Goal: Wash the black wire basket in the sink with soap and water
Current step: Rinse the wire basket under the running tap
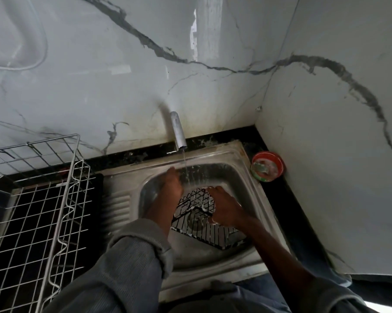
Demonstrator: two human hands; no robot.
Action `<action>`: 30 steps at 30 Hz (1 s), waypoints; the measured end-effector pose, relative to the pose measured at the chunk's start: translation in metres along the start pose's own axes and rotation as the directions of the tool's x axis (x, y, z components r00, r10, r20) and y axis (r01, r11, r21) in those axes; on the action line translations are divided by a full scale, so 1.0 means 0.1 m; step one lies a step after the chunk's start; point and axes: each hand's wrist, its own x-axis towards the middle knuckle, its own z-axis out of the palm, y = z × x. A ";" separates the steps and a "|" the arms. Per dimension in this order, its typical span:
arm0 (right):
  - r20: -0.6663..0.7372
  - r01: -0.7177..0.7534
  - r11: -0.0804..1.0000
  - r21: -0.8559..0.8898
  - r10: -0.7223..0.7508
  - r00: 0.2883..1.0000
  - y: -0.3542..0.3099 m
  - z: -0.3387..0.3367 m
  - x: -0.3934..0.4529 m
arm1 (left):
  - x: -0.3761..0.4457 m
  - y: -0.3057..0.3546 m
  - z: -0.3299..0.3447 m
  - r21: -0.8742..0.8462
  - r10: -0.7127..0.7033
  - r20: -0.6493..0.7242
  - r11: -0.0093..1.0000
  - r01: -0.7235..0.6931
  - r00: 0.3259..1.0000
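Black wire basket (pixel 201 220) lain tilted in steel sink (pixel 242 175), lower centre of frame, soap suds seen on wires. Left hand (pixel 171 184) held under thin water stream from tap (pixel 178 132); finger state cannot be told. Right hand (pixel 222 208) rested on basket, fingers spread, soapy. Red bowl (pixel 267 166) set at sink's right corner. Silver wire rack (pixel 39 199) positioned at left of frame.
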 end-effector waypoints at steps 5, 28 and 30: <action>-0.054 0.010 0.995 0.097 -0.005 0.999 0.04 -0.04 0.01 | -0.27 -0.13 -0.27 0.281 0.167 -0.110 0.951 -0.130 0.980; 0.284 -0.348 0.599 0.721 0.203 0.937 -0.28 -0.57 0.52 | -0.52 -0.54 -0.68 -0.564 -0.318 0.050 0.773 0.289 0.947; 0.341 -0.409 0.264 0.873 0.268 0.901 -0.36 -0.52 0.84 | -0.46 -0.56 -0.75 -0.548 -0.324 0.046 0.783 0.295 0.945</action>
